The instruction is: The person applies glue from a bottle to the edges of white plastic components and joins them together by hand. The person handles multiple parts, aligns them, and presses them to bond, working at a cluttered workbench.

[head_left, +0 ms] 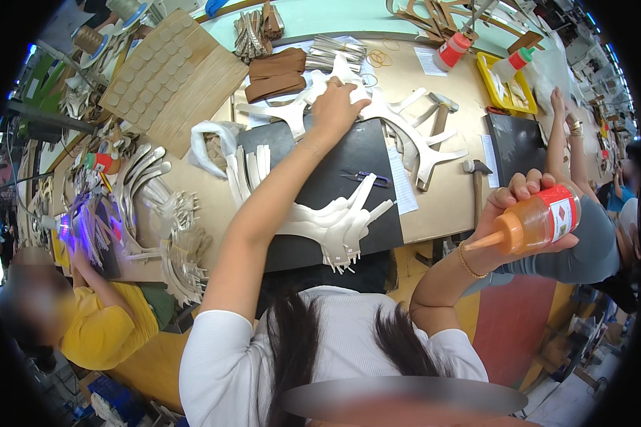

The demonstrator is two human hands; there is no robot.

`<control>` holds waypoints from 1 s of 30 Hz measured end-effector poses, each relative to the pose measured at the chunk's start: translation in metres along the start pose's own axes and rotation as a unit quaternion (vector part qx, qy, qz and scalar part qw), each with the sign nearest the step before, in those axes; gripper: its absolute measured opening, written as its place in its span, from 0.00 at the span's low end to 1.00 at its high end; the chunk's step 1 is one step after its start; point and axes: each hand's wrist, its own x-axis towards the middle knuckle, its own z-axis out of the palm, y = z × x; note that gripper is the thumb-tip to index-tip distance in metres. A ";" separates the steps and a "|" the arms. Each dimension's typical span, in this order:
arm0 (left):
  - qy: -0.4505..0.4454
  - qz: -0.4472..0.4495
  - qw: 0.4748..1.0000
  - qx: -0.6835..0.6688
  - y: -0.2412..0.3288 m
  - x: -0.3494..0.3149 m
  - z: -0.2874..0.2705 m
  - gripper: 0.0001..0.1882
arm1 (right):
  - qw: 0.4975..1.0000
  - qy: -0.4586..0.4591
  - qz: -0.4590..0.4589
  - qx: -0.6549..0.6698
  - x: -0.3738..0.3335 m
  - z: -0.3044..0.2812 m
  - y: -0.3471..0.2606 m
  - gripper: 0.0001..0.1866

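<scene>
Bottle (538,225) clutched in right hand (499,204) — nozzle (488,240) leftward, axis slanting; left hand (337,110) spread.

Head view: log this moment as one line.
left hand: on white pieces; right hand: holds orange bottle; snips: on black mat

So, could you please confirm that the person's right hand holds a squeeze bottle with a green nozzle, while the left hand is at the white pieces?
Not quite: the head view shows an orange nozzle, not green. The right hand does hold the squeeze bottle, and the left hand is at the white pieces.
</scene>
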 end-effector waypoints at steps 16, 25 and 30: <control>-0.038 -0.282 0.958 -0.028 -0.079 -0.263 -0.164 0.32 | 0.980 0.014 0.161 0.118 -0.002 0.008 0.093 0.49; 0.124 -0.142 0.982 0.027 -0.048 -0.268 -0.141 0.31 | 0.983 0.050 0.164 0.059 -0.011 0.021 0.108 0.52; 0.002 -0.346 0.797 -0.494 -0.024 -0.252 -0.173 0.17 | 0.984 0.112 0.116 -0.075 -0.017 0.027 0.118 0.55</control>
